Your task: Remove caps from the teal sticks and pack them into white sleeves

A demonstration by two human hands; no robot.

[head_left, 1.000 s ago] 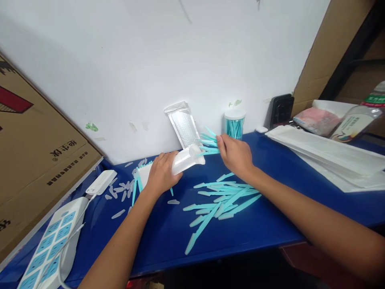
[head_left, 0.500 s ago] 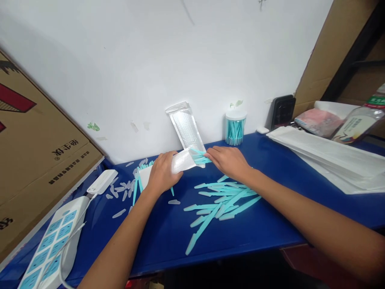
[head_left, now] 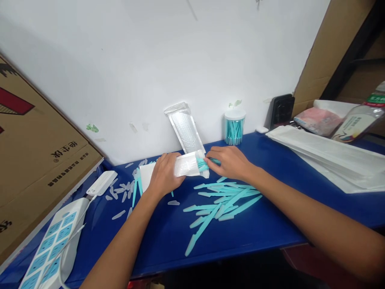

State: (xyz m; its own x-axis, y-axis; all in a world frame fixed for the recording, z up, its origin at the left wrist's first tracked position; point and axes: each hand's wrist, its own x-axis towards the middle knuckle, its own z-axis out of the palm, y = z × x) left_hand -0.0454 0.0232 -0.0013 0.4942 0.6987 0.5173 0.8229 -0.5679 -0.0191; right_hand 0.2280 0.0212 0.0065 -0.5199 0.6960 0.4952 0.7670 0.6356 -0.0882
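My left hand [head_left: 165, 172] is closed around a white bubble mailer [head_left: 185, 165], whose mouth faces right. Several teal eyebrow razors [head_left: 202, 163] sit in that mouth, and my right hand [head_left: 227, 160] pinches their outer ends. How deep they reach inside is hidden. Below my right hand lies a loose pile of capped teal eyebrow razors [head_left: 222, 204]. Left of my left hand are more teal razors [head_left: 135, 190], partly hidden, and scattered clear blade caps [head_left: 123, 188]. Another bubble mailer [head_left: 185, 128] leans on the wall behind my hands.
A lidded jar of teal razors [head_left: 234, 128] stands by the wall. Flat white mailers [head_left: 325, 154] and a plastic bottle [head_left: 356, 122] are at the right. A power strip [head_left: 57, 245], a white charger [head_left: 102, 182] and a large carton [head_left: 42, 152] occupy the left side.
The held mailer has turned more level, with its mouth wider around the razors. My right fingers have curled further around the razors' outer ends. The loose pile is unchanged.
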